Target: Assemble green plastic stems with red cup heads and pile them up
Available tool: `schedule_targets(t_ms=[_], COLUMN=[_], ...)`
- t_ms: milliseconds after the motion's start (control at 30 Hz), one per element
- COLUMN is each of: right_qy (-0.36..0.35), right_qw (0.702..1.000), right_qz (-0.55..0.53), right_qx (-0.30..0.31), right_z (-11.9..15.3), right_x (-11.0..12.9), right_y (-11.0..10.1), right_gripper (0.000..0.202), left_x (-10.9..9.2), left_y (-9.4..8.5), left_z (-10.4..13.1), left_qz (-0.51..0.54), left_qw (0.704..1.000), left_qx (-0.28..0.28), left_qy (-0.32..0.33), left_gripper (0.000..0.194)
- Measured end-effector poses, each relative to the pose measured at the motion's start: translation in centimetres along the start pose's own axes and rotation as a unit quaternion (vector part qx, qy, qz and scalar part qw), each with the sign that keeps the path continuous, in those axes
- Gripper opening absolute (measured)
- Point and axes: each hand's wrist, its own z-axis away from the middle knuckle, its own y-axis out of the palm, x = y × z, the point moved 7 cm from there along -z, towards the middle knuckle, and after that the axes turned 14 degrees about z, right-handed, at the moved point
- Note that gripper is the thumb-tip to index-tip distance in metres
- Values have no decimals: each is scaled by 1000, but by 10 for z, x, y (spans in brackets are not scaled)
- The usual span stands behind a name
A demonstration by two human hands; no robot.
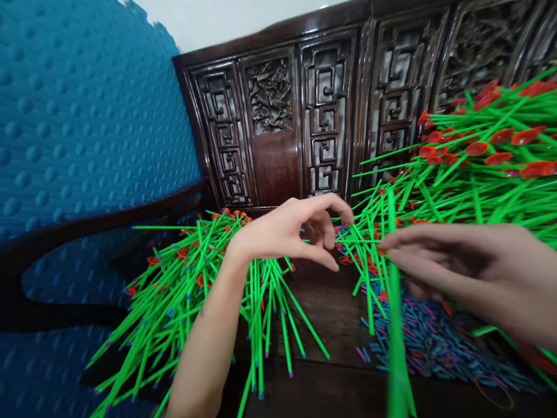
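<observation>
My left hand (300, 232) is above the bench seat in the middle, thumb and fingers curved apart with a gap between them. At the right, my right hand (461, 267) has its thumb and index finger pinched together at a green stick (395, 325), which runs down toward the camera and is blurred. Below and left of my left hand lies a pile of green sticks (165, 307) with red cup-shaped ends. Under my right hand are many small blue and purple pieces (435, 342).
A larger heap of green sticks with red cups (487, 186) fills the right side. Behind stands the carved dark wooden backrest (276, 168). A curved wooden armrest (100, 223) and a blue bumpy sheet (87, 116) are at the left.
</observation>
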Motion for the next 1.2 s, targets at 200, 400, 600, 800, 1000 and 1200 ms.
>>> schedule_targets(t_ms=[200, 400, 600, 800, 1000, 1200], right_qy=[-77, -89, -91, -77, -57, -92], right_qw=[980, 949, 984, 866, 829, 833], right_qz=[-181, -294, -17, 291, 334, 334], right_qx=[36, 76, 150, 398, 445, 432], right_z=[-68, -74, -72, -44, -40, -40], right_x=[52, 47, 20, 1, 10, 12], right_y=[18, 38, 68, 137, 151, 148], right_gripper=[31, 26, 24, 33, 38, 32], left_x=[-46, -50, -55, -55, -53, -48], left_y=[11, 7, -1, -7, -3, -6], left_z=[15, 11, 11, 12, 7, 6], left_qz=[-114, -223, -290, -350, -369, -367], left_qw=[988, 959, 924, 890, 889, 897], left_qx=[1, -69, -160, -240, -228, -218], left_qy=[108, 163, 191, 168, 148, 113], left_gripper=[22, 9, 3, 12, 9, 8])
